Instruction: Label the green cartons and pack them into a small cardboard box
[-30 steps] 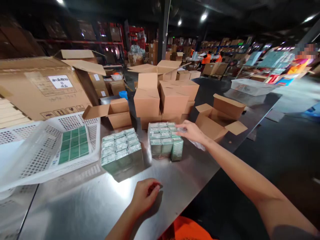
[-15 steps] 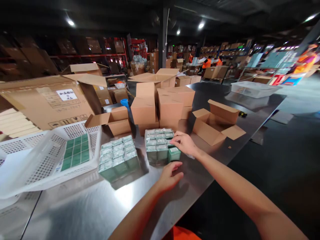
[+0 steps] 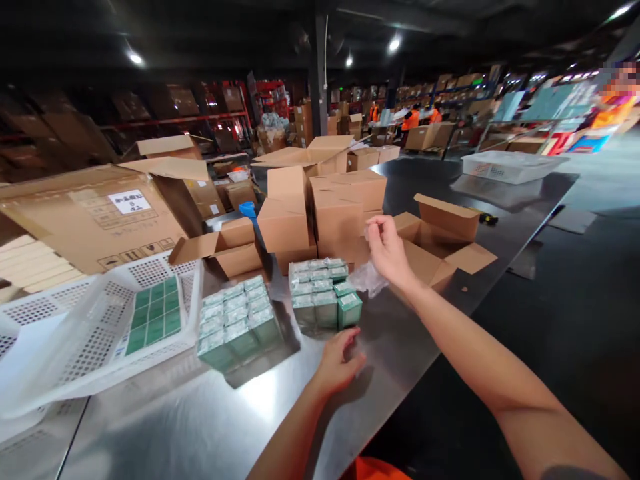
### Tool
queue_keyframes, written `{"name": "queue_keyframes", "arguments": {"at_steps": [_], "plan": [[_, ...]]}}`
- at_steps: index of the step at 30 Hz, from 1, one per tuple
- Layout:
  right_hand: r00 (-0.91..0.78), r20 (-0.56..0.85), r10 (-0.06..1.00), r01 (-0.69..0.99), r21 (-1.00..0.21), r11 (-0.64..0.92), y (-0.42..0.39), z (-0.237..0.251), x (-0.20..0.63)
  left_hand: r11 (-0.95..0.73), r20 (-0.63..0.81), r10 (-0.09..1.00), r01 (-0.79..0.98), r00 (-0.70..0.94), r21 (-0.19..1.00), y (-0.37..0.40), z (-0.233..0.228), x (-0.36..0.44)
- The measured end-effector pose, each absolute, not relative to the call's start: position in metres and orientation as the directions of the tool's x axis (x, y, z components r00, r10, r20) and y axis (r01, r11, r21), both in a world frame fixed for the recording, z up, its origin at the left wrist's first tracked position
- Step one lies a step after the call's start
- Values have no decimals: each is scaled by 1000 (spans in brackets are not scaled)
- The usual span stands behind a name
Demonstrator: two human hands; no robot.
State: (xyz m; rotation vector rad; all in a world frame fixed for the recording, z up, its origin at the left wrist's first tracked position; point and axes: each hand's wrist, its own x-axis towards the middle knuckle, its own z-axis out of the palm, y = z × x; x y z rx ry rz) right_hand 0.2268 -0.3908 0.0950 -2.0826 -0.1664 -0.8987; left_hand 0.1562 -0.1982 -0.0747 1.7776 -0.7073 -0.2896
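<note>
Clear plastic wrap half peeled off the right-hand block of green boxes on the steel table, pinched in right hand; left hand, loosely curled and empty, just before the block. Unwrapping step, seemingly; next, pulling the wrap free.

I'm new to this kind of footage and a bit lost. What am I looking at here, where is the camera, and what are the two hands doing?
The camera sits on a person's head and looks forward and down, so both bare arms reaching in are that person's own. They stand at a shiny metal table in a warehouse. On it are two blocks of small green boxes: a wrapped block and an opened block. The right hand is raised and pinches clear plastic wrap that trails down beside the opened block. The left hand rests on the table just in front of that block, holding nothing I can see. Around them are cardboard cartons, an open carton and a white basket.
</note>
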Motion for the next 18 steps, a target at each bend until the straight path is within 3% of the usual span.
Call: {"name": "queue_keyframes", "arguments": {"at_steps": [3,6,11,18], "plan": [[820,572,32,361,-473,-804,-401,96,234,-168,179,-612,-348,770,922,-194,-75,153],[881,437,180,381,-431,-818,-401,74,242,-171,194,-631,-379,751,909,-191,-75,152],[854,487,184,421,-439,-794,-391,43,248,-195,197,-656,-415,729,889,-191,-78,153],[802,592,78,455,-522,-721,-380,53,257,-206,190,-683,-436,705,876,-191,-72,152]]}}
